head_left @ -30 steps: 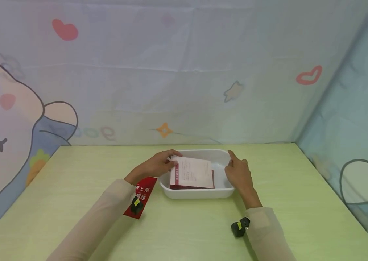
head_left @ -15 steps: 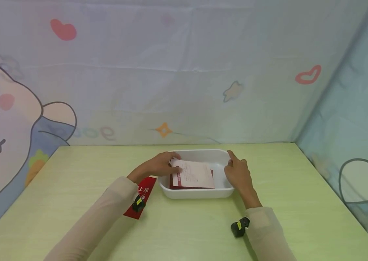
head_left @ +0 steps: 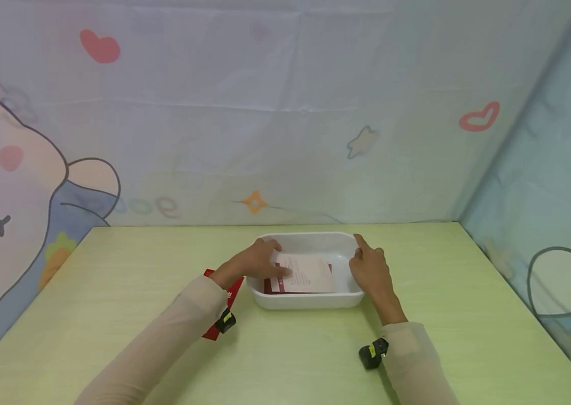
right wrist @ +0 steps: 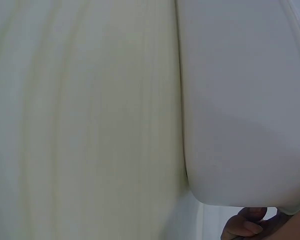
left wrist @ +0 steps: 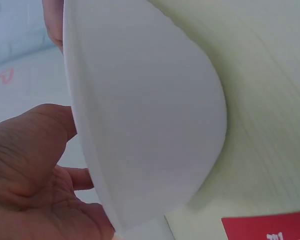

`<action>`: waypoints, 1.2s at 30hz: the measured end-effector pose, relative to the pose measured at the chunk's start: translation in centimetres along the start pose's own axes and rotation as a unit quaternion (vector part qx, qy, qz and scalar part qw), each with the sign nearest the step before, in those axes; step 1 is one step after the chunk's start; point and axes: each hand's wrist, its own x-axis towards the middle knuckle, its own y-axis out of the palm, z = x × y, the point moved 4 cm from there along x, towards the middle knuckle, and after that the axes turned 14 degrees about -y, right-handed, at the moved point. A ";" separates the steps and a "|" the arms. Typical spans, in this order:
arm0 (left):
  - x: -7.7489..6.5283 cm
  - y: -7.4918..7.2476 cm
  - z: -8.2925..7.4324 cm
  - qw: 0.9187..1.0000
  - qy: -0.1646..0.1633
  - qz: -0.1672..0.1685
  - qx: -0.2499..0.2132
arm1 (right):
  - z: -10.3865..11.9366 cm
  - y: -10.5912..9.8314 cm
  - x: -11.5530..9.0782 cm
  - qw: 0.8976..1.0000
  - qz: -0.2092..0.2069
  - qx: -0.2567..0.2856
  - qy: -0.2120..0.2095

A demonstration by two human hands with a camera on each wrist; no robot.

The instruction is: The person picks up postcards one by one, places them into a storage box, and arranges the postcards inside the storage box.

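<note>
A white plastic tray [head_left: 310, 302] sits on the table near its far edge. Inside lies a white printed card [head_left: 308, 273] with a dark red strip, on top of a dark red card [head_left: 268, 288]. My left hand [head_left: 260, 260] reaches over the tray's left end, thumb and fingers spread, the thumb over the card. In the left wrist view, the tray wall [left wrist: 150, 115] hides part of this hand. My right hand [head_left: 370, 273] holds the tray's right end, index finger along the rim and other fingers curled.
A red card [head_left: 234, 291] with white characters lies on the pale green table [head_left: 295, 360], partly under the left forearm. Black wrist cameras hang at both sleeves. A cloth backdrop [head_left: 285, 140] with cartoon prints stands behind and at the right.
The white card has gone from raised and tilted to lying low in the tray. My left hand has shifted right and down, its fingers spreading. My right hand has stayed put.
</note>
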 end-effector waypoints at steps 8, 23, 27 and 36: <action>-0.6 0.6 -1.0 0.998 -0.028 -0.007 0.057 | 0.1 0.1 -0.1 1.000 -0.001 0.004 -0.006; -0.5 1.1 -1.4 0.991 -0.048 -0.004 0.127 | 0.1 -0.1 -0.2 1.000 -0.005 0.001 -0.015; -0.2 1.4 -1.5 0.985 -0.053 0.021 0.161 | 0.0 -0.2 -0.3 1.000 -0.005 0.000 -0.013; -0.5 2.3 -1.8 0.982 -0.045 0.019 0.182 | -0.1 -0.3 -0.5 1.000 -0.004 0.003 -0.005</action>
